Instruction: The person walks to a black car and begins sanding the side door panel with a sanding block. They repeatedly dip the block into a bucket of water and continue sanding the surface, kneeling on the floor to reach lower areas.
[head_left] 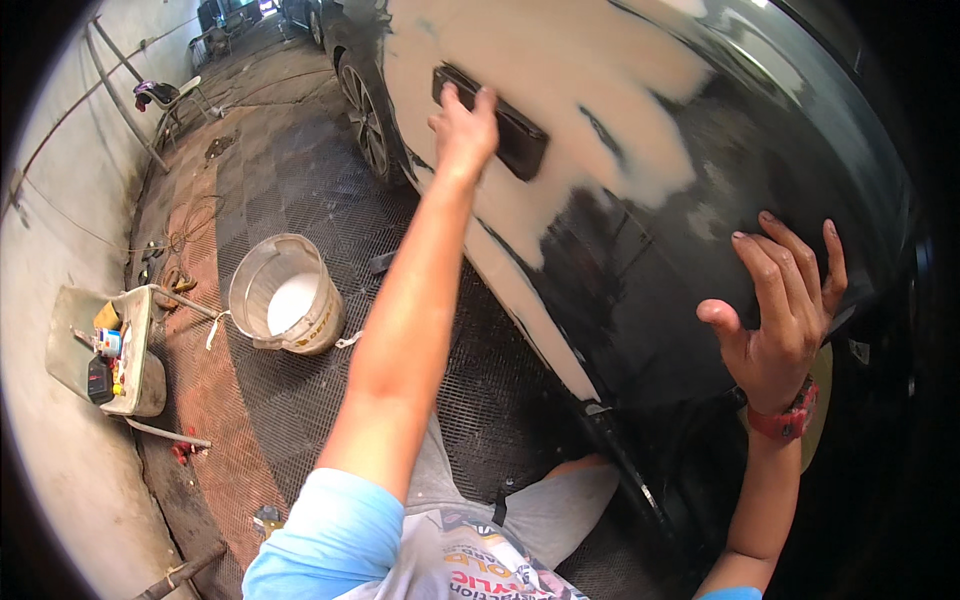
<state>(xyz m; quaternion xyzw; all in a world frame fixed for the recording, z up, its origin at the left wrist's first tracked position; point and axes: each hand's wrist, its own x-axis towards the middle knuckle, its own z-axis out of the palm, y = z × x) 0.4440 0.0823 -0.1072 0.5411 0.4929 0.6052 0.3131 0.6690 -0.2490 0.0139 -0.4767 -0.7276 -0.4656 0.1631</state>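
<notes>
Out in front, my left hand (467,132) grips a long black sanding block (518,140), fingers curled over its upper end. The block lies against the beige filler (560,60) spread in patches over a dark car panel (670,300). To the right, my right hand (785,300) is stretched with its fingers spread, holding nothing. It is over the dark part of the panel; whether the fingertips touch it I cannot tell. A red watch (785,415) is on that wrist.
A bucket (325,320) with whitish contents stands on the black and red floor grating (250,410), left of my arm. By the wall, a plastic tub (140,375) holds tins and small items. A chair (180,95), a cable (195,225) and a car wheel (362,115) are farther off.
</notes>
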